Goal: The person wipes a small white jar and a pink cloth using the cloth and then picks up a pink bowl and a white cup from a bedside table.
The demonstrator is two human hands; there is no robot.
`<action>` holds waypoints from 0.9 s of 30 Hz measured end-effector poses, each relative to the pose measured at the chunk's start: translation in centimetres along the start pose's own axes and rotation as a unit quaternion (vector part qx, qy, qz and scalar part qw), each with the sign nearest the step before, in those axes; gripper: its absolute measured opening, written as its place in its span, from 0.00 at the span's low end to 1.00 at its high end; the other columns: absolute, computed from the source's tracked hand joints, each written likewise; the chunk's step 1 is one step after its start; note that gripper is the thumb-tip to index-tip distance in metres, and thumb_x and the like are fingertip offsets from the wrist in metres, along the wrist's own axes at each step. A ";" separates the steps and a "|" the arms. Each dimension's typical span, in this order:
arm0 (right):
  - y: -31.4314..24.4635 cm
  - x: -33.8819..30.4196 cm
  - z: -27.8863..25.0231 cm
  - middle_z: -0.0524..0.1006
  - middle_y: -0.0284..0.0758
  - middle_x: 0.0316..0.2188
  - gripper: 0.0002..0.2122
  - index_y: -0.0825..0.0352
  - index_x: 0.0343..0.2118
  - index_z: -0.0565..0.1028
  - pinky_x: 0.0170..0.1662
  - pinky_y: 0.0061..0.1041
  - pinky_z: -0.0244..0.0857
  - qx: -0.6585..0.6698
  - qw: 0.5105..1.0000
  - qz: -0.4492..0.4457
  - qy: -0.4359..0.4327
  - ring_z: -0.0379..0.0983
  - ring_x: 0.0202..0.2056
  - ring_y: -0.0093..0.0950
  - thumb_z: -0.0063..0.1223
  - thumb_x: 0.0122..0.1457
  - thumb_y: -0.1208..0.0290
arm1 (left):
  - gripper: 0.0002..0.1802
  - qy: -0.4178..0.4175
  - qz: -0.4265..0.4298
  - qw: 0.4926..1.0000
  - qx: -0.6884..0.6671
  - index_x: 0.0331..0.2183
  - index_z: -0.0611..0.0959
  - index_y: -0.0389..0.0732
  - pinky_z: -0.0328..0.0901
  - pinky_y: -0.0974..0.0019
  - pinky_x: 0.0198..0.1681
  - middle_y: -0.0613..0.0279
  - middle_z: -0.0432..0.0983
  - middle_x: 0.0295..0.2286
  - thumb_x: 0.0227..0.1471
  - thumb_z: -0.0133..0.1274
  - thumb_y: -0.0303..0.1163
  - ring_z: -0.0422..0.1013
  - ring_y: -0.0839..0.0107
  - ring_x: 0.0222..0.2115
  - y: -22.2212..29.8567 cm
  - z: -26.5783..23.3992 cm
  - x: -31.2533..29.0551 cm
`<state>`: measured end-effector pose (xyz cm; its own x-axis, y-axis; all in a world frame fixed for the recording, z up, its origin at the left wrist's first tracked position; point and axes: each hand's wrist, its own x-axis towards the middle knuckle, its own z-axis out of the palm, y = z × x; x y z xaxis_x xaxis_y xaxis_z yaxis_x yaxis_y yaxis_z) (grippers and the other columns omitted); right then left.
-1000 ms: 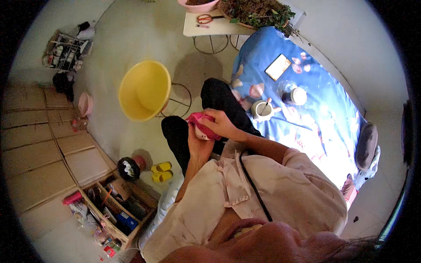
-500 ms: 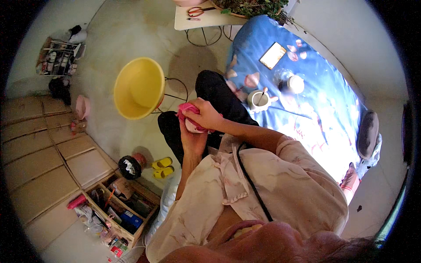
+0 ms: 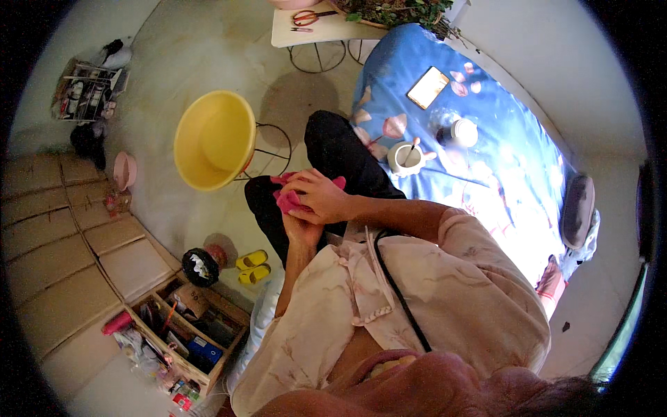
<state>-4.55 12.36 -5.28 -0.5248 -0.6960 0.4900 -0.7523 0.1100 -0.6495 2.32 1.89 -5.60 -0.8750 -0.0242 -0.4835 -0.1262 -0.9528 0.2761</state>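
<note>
In front of my lap, my two hands are together around a bright pink cloth [image 3: 290, 202]. My right hand [image 3: 321, 196] lies over the top, its fingers bent across the cloth and pressing it down. Beneath it my left hand [image 3: 303, 228] supports the bundle from below, its fingers mostly covered. A pale rounded object that showed in the cloth half a second ago is now hidden by my right hand and the cloth, and its kind cannot be made out.
Ahead to the left, a yellow basin [image 3: 214, 141] rests on a wire-legged stand [image 3: 276, 149]. On the blue bedcover [image 3: 399, 69] at right are a phone [image 3: 428, 88], a pale mug [image 3: 406, 159] with a spoon and a white-lidded jar [image 3: 463, 132]. Yellow slippers [image 3: 253, 267] lie near a wooden organizer [image 3: 208, 379].
My right hand has shifted over the top of the bundle, covering the pale object. The cloth is spread more widely under its fingers. The view has moved slightly.
</note>
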 end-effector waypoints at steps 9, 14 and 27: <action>1.6 1.5 1.2 0.77 0.41 0.33 0.12 0.66 0.30 0.77 0.41 0.38 0.67 0.040 0.986 0.048 0.153 0.73 0.38 0.42 0.57 0.52 0.60 | 0.33 0.022 -0.003 0.999 0.027 0.57 0.63 0.52 0.55 0.54 0.59 0.63 0.61 0.55 0.58 0.32 0.62 0.58 0.63 0.56 -0.1 -0.1 0.4; 2.7 0.4 -2.7 0.76 0.42 0.28 0.10 0.67 0.29 0.76 0.38 0.36 0.66 0.068 0.968 0.199 0.134 0.72 0.36 0.43 0.54 0.53 0.64 | 0.36 0.005 -0.042 0.998 0.049 0.57 0.63 0.50 0.52 0.53 0.60 0.60 0.62 0.55 0.58 0.28 0.64 0.58 0.61 0.56 -2.3 1.8 2.1; 4.8 -6.2 -5.0 0.73 0.36 0.40 0.12 0.65 0.33 0.77 0.49 0.41 0.58 -0.192 0.952 0.237 0.034 0.65 0.47 0.40 0.56 0.48 0.63 | 0.26 -0.134 -0.203 0.964 -0.111 0.50 0.71 0.47 0.60 0.57 0.55 0.62 0.70 0.48 0.59 0.37 0.54 0.66 0.65 0.49 -9.7 -1.5 9.4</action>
<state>-6.88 20.75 -8.57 -0.8562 -0.4571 0.2408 -0.5081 0.6604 -0.5529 -4.00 10.50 -14.06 -0.8673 0.4150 -0.2748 -0.4067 -0.9092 -0.0895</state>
